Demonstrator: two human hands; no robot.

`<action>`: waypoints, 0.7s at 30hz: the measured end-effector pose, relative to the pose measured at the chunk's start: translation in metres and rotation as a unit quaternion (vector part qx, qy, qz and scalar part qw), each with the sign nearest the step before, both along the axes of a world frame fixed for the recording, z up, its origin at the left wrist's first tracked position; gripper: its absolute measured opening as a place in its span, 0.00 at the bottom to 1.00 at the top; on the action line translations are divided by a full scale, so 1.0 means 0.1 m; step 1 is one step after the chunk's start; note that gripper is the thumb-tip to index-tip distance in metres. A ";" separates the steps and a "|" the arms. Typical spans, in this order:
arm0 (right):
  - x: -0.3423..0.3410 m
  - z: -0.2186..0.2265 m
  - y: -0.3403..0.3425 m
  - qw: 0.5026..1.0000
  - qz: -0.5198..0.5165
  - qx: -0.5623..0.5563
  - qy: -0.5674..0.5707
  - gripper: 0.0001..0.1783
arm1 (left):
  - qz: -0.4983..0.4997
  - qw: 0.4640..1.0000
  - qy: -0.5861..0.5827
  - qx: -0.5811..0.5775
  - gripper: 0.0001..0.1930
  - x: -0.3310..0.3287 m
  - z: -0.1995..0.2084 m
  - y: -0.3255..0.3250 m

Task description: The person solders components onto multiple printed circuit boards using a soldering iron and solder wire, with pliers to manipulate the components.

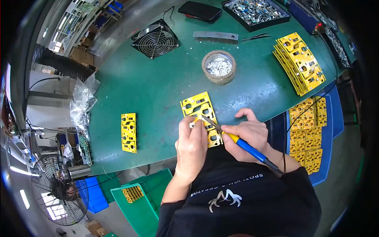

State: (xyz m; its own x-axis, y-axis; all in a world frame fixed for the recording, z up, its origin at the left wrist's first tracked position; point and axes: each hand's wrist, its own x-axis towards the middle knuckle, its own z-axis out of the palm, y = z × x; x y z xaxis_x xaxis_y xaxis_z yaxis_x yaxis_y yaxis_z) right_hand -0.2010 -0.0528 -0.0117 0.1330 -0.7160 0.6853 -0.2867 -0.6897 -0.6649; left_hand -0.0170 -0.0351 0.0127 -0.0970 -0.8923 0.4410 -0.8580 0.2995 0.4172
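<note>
My right hand (252, 134) is closed around a soldering iron (249, 150) with a blue and yellow handle. Its tip meets a yellow circuit board (202, 98) lying on the green table (162, 94) in front of me. The fingers of my left hand (191, 148) are pinched over the same board, close to the iron's tip; a small pale bit shows at the fingertips, too small to name. To the left lies a second, narrower yellow board (128, 133), apart from both hands.
Beyond the board stands a round pot (219, 68) of silvery bits. A stack of yellow boards (301, 63) is at the right, above a blue bin (329, 146) of boards. A fan (155, 40), metal bar (215, 36), tweezers (256, 37), phone (199, 11) and parts tray (252, 27) line the back.
</note>
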 end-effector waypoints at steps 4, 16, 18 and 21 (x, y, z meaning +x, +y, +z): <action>0.02 0.01 0.01 1.000 -0.008 0.002 -0.011 0.10 | 0.007 1.000 0.000 0.017 0.07 -0.02 0.02 0.00; 0.01 0.01 0.01 1.000 -0.004 -0.012 0.000 0.10 | 0.019 0.992 -0.071 0.101 0.14 0.01 0.03 0.09; -0.05 0.05 0.01 1.000 -0.019 -0.003 0.009 0.10 | 0.019 0.992 -0.084 0.091 0.16 0.02 -0.01 0.11; -0.11 0.07 -0.06 0.999 -0.046 -0.023 0.011 0.13 | 0.026 0.991 -0.091 0.091 0.16 0.01 -0.01 0.11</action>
State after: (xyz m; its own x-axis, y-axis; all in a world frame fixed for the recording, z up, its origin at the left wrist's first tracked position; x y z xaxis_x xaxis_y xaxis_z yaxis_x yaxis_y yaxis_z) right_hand -0.2121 -0.0588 -0.0044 0.0831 -0.6933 0.7158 -0.3648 -0.6896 -0.6256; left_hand -0.0159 -0.0240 0.0116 -0.1114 -0.9615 0.2511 -0.9366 0.1861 0.2968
